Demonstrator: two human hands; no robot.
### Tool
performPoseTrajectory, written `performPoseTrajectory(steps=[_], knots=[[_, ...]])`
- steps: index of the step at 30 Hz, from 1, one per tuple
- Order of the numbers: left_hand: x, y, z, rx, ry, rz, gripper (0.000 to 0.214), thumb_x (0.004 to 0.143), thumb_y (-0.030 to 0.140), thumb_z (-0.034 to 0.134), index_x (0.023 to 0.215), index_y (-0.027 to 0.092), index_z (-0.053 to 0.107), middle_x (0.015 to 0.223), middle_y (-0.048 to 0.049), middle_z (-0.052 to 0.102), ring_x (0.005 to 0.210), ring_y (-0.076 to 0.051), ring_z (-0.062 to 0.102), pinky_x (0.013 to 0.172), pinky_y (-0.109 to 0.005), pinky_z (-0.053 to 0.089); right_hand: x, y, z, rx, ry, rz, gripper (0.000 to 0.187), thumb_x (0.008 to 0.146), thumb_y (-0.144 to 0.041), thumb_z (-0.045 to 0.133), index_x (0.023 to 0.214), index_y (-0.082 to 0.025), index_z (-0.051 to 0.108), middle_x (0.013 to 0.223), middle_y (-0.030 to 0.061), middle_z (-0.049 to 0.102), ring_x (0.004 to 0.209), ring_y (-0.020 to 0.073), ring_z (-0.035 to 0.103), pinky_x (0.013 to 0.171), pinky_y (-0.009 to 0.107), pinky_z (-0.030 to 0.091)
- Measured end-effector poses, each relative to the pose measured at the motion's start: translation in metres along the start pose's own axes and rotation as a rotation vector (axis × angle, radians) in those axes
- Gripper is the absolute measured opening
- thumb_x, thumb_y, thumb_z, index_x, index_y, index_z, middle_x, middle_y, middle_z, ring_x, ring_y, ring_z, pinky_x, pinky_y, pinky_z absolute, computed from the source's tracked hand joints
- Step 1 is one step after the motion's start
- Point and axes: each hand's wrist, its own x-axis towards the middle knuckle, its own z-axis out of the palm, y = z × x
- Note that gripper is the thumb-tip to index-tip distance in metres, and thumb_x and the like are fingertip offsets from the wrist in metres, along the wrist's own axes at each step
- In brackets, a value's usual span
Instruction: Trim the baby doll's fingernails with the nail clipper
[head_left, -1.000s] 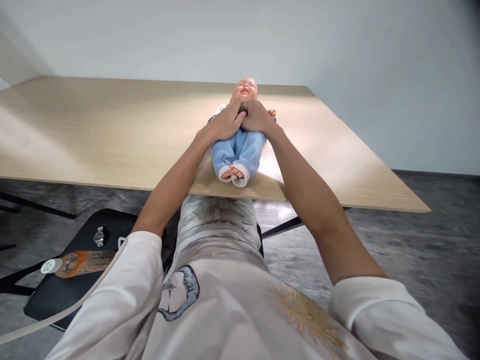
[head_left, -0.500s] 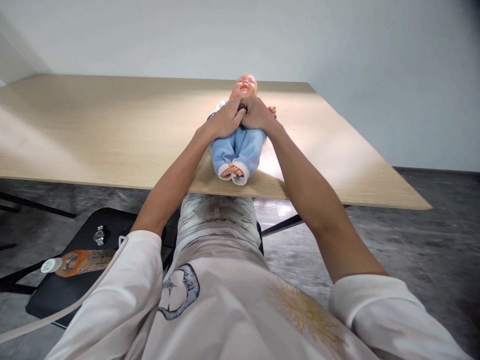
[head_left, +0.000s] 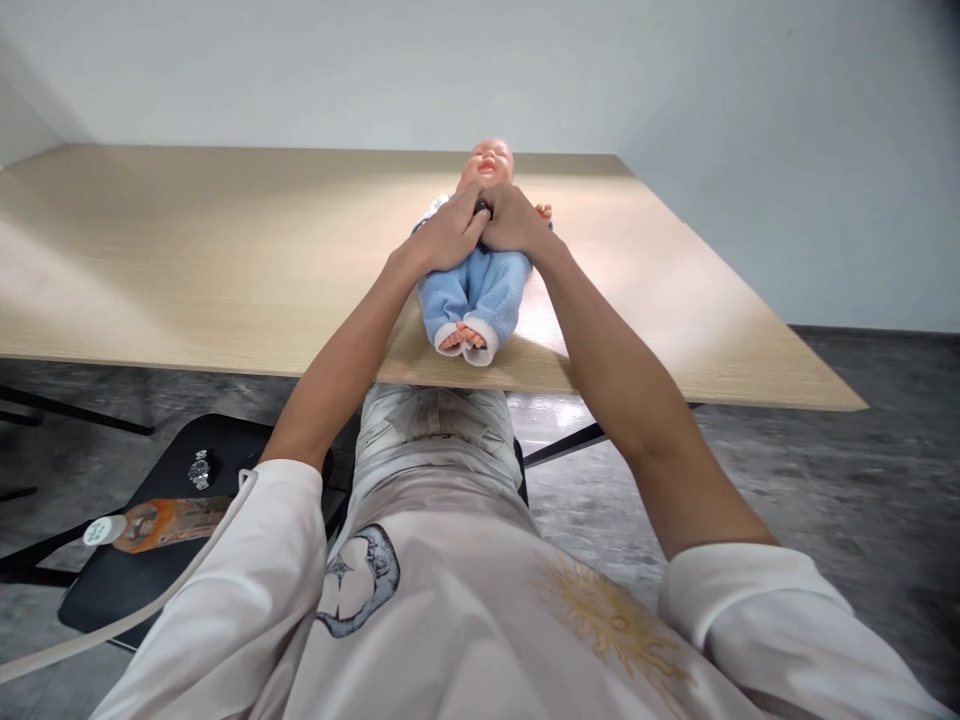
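Observation:
A baby doll (head_left: 476,290) in light blue fleecy clothes with white cuffs lies on its back on the table, its head away from me and its bare feet near the front edge. My left hand (head_left: 451,232) and my right hand (head_left: 514,220) meet over its chest, fingers curled inward and touching. Between the thumbs shows a small dark thing (head_left: 482,208), too covered to name. Most of the fingertips and the doll's upper clothing are hidden beneath my hands. One small doll hand (head_left: 544,211) sticks out beyond my right wrist.
The doll lies on a pale wooden table (head_left: 225,260) against a white wall. At the lower left, a black chair (head_left: 142,590) holds a wristwatch (head_left: 199,470) and an orange drink bottle (head_left: 165,522). A pale cable (head_left: 150,612) runs across by my left sleeve.
The view has tilted slightly, so the doll and table sit a little higher. Both hands stay on the doll's chest; a bit more of the dark thing shows between them.

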Motion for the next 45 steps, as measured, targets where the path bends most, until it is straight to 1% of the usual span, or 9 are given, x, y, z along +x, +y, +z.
performPoseTrajectory(steps=[5, 7, 16, 20, 25, 29, 36, 41, 45], knots=[[0.002, -0.005, 0.001, -0.038, -0.062, 0.013, 0.046, 0.116, 0.069, 0.025, 0.141, 0.041, 0.053, 0.113, -0.0101, 0.08, 0.149, -0.042, 0.036, 0.125, -0.073, 0.024, 0.001, 0.003, 0.001, 0.001, -0.008, 0.012, 0.026, 0.08, -0.048, 0.08, 0.083, -0.029, 0.063, 0.079, 0.0101, 0.068, 0.096, 0.0383, 0.064, 0.088, 0.055, 0.055], [0.003, -0.007, 0.002, -0.04, -0.068, 0.017, 0.05, 0.115, 0.071, 0.022, 0.142, 0.042, 0.053, 0.108, -0.0109, 0.08, 0.152, -0.043, 0.032, 0.125, -0.074, 0.021, 0.002, 0.005, 0.001, 0.001, -0.002, 0.012, 0.027, 0.08, -0.047, 0.08, 0.08, -0.029, 0.061, 0.08, 0.0104, 0.069, 0.096, 0.0384, 0.064, 0.089, 0.056, 0.055], [0.003, -0.005, 0.003, 0.006, -0.077, 0.015, 0.059, 0.114, 0.071, 0.012, 0.147, 0.042, 0.051, 0.114, -0.0099, 0.082, 0.159, -0.04, 0.023, 0.13, -0.069, 0.013, 0.003, 0.01, 0.003, -0.015, 0.007, 0.012, 0.031, 0.076, -0.036, 0.078, 0.073, -0.029, 0.048, 0.081, 0.009, 0.068, 0.096, 0.036, 0.065, 0.09, 0.053, 0.055], [0.003, -0.006, 0.003, -0.022, -0.055, 0.033, 0.06, 0.114, 0.076, 0.016, 0.147, 0.04, 0.052, 0.114, -0.0096, 0.082, 0.157, -0.041, 0.027, 0.131, -0.071, 0.016, 0.002, 0.007, 0.002, -0.036, 0.016, -0.021, 0.033, 0.077, -0.032, 0.076, 0.071, -0.028, 0.044, 0.079, 0.0079, 0.066, 0.089, 0.0326, 0.064, 0.087, 0.05, 0.056], [0.005, -0.007, 0.003, -0.052, -0.043, -0.003, 0.062, 0.105, 0.084, 0.033, 0.149, 0.044, 0.054, 0.136, -0.0034, 0.082, 0.153, -0.042, 0.038, 0.132, -0.071, 0.018, 0.001, 0.001, 0.0, -0.055, 0.006, -0.004, 0.034, 0.082, -0.037, 0.08, 0.074, -0.029, 0.049, 0.071, 0.0068, 0.061, 0.089, 0.0343, 0.064, 0.081, 0.05, 0.057], [0.007, -0.012, 0.003, -0.039, -0.088, 0.01, 0.065, 0.107, 0.084, 0.024, 0.15, 0.047, 0.055, 0.132, -0.0015, 0.084, 0.16, -0.04, 0.032, 0.134, -0.07, 0.01, 0.0, 0.0, 0.0, -0.062, 0.001, 0.005, 0.033, 0.082, -0.031, 0.078, 0.073, -0.028, 0.046, 0.072, 0.0065, 0.061, 0.09, 0.0335, 0.065, 0.081, 0.05, 0.056], [0.01, -0.025, 0.005, -0.065, 0.004, 0.031, 0.05, 0.107, 0.086, 0.04, 0.126, 0.044, 0.058, 0.119, -0.0029, 0.084, 0.133, -0.038, 0.044, 0.124, -0.072, 0.028, 0.003, 0.006, 0.001, -0.058, -0.014, -0.039, 0.03, 0.078, -0.029, 0.074, 0.073, -0.028, 0.044, 0.078, 0.0069, 0.064, 0.091, 0.0323, 0.065, 0.082, 0.047, 0.055], [0.008, -0.024, 0.005, -0.01, 0.011, 0.054, 0.053, 0.112, 0.085, 0.032, 0.124, 0.04, 0.058, 0.12, -0.0062, 0.082, 0.131, -0.037, 0.046, 0.121, -0.068, 0.033, 0.002, 0.006, 0.0, -0.047, -0.007, -0.054, 0.029, 0.076, -0.026, 0.071, 0.073, -0.028, 0.042, 0.08, 0.0066, 0.061, 0.086, 0.0295, 0.063, 0.081, 0.046, 0.052], [0.005, -0.017, 0.004, 0.052, 0.057, 0.066, 0.056, 0.113, 0.082, 0.032, 0.117, 0.031, 0.055, 0.129, -0.0119, 0.076, 0.121, -0.036, 0.056, 0.115, -0.065, 0.043, 0.0, 0.001, -0.001, -0.061, -0.023, -0.026, 0.031, 0.077, -0.032, 0.075, 0.076, -0.028, 0.044, 0.076, 0.0061, 0.058, 0.089, 0.0312, 0.061, 0.08, 0.046, 0.053]])
